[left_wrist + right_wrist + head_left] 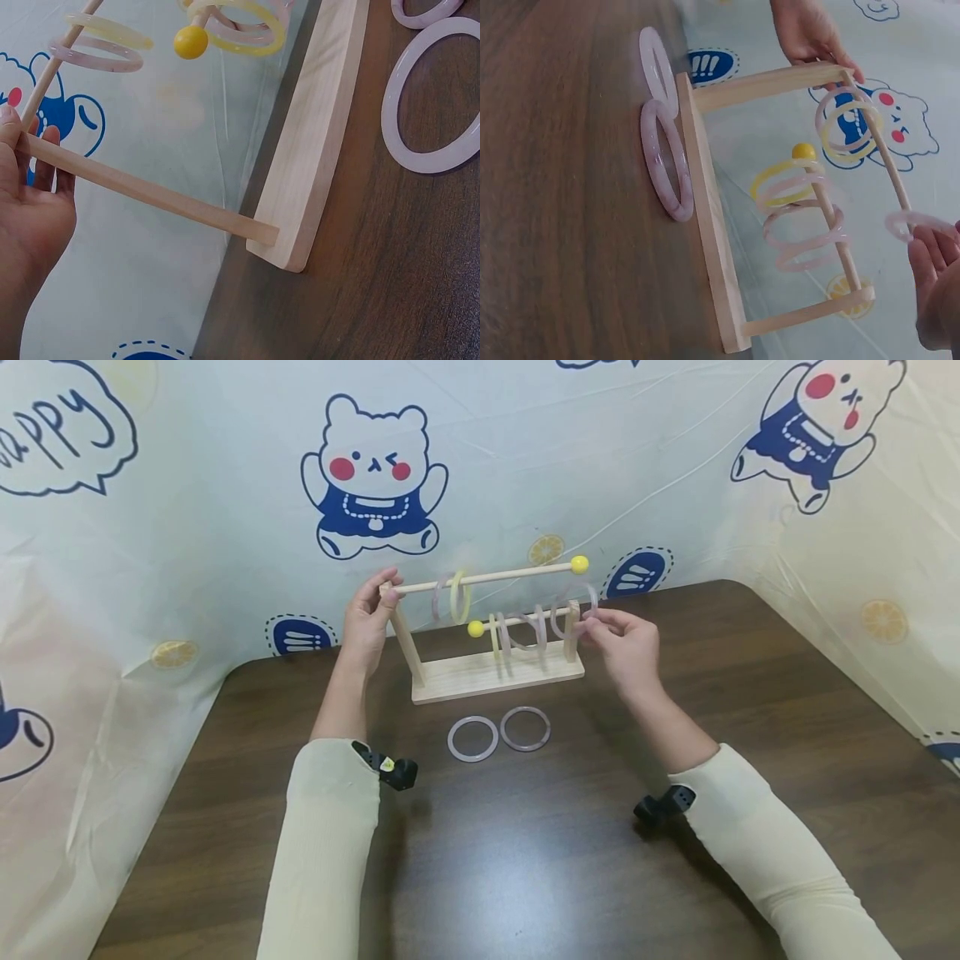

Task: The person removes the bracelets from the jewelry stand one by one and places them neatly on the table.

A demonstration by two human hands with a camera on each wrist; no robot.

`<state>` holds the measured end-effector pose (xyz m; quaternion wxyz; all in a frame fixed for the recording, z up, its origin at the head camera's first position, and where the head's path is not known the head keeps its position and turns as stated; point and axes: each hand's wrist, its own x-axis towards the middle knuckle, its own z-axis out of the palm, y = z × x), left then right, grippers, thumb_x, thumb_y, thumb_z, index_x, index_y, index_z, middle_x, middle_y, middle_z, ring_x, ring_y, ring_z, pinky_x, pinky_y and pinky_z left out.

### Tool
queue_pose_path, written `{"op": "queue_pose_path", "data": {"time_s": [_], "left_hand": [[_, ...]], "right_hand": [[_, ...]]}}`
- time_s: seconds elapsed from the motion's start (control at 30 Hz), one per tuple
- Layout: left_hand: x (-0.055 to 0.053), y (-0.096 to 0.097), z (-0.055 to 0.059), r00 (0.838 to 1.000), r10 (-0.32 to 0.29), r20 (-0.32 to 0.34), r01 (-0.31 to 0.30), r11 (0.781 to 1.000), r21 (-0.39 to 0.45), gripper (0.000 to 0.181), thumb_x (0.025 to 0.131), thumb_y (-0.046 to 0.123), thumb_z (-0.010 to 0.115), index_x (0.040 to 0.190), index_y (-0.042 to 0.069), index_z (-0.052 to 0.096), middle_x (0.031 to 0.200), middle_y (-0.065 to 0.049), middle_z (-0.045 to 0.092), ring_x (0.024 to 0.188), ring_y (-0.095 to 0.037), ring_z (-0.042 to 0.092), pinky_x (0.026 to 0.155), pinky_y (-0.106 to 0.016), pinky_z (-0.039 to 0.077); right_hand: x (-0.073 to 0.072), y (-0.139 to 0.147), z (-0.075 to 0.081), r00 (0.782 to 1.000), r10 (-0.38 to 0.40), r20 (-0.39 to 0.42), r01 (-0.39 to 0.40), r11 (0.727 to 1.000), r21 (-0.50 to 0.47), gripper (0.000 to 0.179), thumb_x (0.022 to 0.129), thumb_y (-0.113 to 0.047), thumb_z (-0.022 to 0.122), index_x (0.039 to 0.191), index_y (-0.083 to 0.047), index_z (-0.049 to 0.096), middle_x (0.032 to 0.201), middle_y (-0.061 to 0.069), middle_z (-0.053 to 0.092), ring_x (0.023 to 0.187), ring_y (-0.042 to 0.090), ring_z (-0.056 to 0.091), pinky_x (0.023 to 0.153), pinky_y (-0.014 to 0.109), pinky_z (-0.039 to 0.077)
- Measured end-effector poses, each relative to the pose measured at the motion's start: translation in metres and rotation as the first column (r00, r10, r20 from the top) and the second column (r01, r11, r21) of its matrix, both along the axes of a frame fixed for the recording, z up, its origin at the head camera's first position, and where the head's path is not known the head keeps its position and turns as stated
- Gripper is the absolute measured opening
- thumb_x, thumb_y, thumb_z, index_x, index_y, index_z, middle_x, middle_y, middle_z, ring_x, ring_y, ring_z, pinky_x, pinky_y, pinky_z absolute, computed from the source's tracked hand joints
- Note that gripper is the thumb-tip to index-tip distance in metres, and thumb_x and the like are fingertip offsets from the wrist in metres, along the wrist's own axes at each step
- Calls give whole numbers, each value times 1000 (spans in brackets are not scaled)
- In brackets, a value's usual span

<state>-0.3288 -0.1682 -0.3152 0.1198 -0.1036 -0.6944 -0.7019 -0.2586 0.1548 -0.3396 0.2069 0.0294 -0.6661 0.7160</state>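
A wooden bangle stand [457,681] with two rods stands on the table. My left hand [367,622] holds the top of its taller post [150,187], where the upper rod [510,574] joins. Between thumb and fingers, my right hand [626,647] pinches a pale purple bangle [926,219] near that rod's yellow-balled end. Whether this bangle is around the rod, I cannot tell. A yellow bangle [467,597] and a purple bangle [90,62] hang on the upper rod by my left hand. Several purple and yellow bangles hang on the lower rod [844,259].
Two pale purple bangles, a left one [472,760] and a right one [526,749], lie side by side on the dark wooden table [480,860] before the stand. Behind it hangs a printed cloth [510,460] with cartoon bears.
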Motion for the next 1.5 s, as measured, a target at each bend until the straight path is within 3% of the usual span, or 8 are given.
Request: {"op": "queue_pose_path", "data": {"time_s": [0.17, 0.3, 0.4, 0.5, 0.7, 1.13, 1.5], "left_hand": [[-1, 1, 0, 1000, 3, 3, -3, 1000, 0, 38, 92, 19, 55, 128, 11, 54, 123, -5, 55, 111, -19, 50, 102, -29, 33], [-2, 0, 0, 1000, 1, 8, -1, 1000, -1, 38, 92, 20, 55, 129, 12, 54, 123, -4, 54, 112, -19, 50, 103, -30, 32], [-1, -1, 0, 1000, 2, 2, -2, 1000, -8, 37, 92, 20, 55, 128, 13, 54, 123, -4, 54, 111, -18, 50, 103, -30, 32], [-2, -1, 0, 1000, 0, -7, 0, 1000, -4, 37, 92, 19, 55, 128, 13, 55, 123, -4, 55, 110, -18, 51, 103, -29, 33], [-3, 0, -1, 1000, 6, 10, -6, 1000, -6, 38, 92, 20, 55, 129, 12, 54, 124, -4, 54, 111, -18, 51, 103, -29, 32], [3, 0, 1, 1000, -4, -26, 4, 1000, -3, 34, 90, 23, 57, 123, 16, 59, 120, -3, 57, 108, -15, 53, 102, -29, 33], [-1, 0, 0, 1000, 0, -6, 0, 1000, 2, 36, 92, 18, 55, 128, 13, 55, 124, -7, 54, 109, -16, 51, 102, -29, 33]], "right_hand": [[1, 5, -3, 991, 128, 39, -120, 978, -170, 22, 87, 4, 59, 100, 21, 57, 72, 3, 69, 68, 14, 67, 64, 26, 54], [2, 8, -2, 978, 199, 54, -182, 956, -229, 10, 87, 3, 57, 87, 8, 67, 72, 4, 69, 66, 14, 67, 64, 27, 54], [3, 10, 0, 963, 252, 94, -219, 937, -274, 19, 88, 2, 55, 77, -3, 70, 71, 5, 69, 64, 14, 67, 64, 26, 54], [4, 12, -1, 941, 305, 146, -248, 917, -313, 24, 88, 2, 52, 74, -6, 70, 71, 5, 69, 63, 14, 66, 62, 25, 54], [5, 16, -6, 902, 369, 224, -290, 902, -319, 23, 87, 3, 50, 75, -2, 69, 70, 7, 68, 62, 14, 64, 60, 24, 54], [7, 30, -18, 853, 400, 335, -336, 912, -235, 16, 87, 1, 51, 82, 2, 66, 70, 6, 67, 62, 15, 64, 61, 25, 54], [9, 41, -29, 806, 430, 408, -368, 902, -223, 14, 88, 0, 51, 86, 6, 64, 73, 7, 68, 64, 14, 65, 61, 24, 54]]}}
